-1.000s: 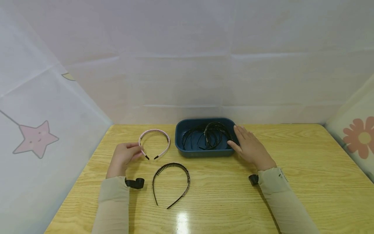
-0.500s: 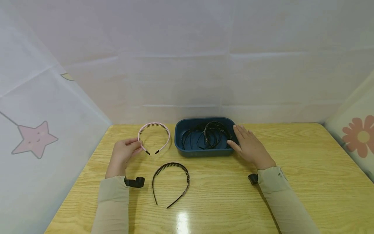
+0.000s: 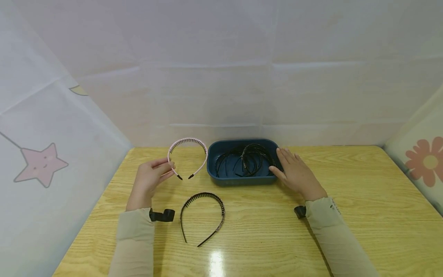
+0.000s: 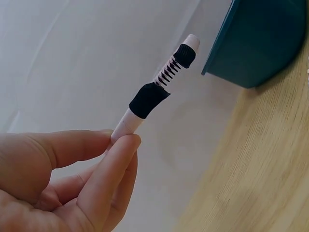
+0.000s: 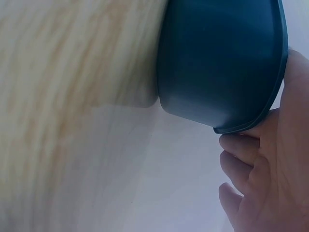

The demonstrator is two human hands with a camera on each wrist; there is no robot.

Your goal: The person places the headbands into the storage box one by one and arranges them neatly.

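My left hand pinches a pink headband near one end, between thumb and fingers. Raised off the table, it has black teeth inside its arch and black tips; the left wrist view shows the pink band end-on, just left of the bin. Several black headbands lie in that dark blue bin. My right hand rests with extended fingers on its right rim, the thumb at the front corner. In the right wrist view, the fingers are right at the rim.
A black toothed headband lies on the wooden table in front of the bin, ends toward me. Pale cloth hangs behind the table and along both sides.
My left hand has lifted the pink headband and carried it rightward, away from me, up to the bin's left side. My right hand and the bin stay put.
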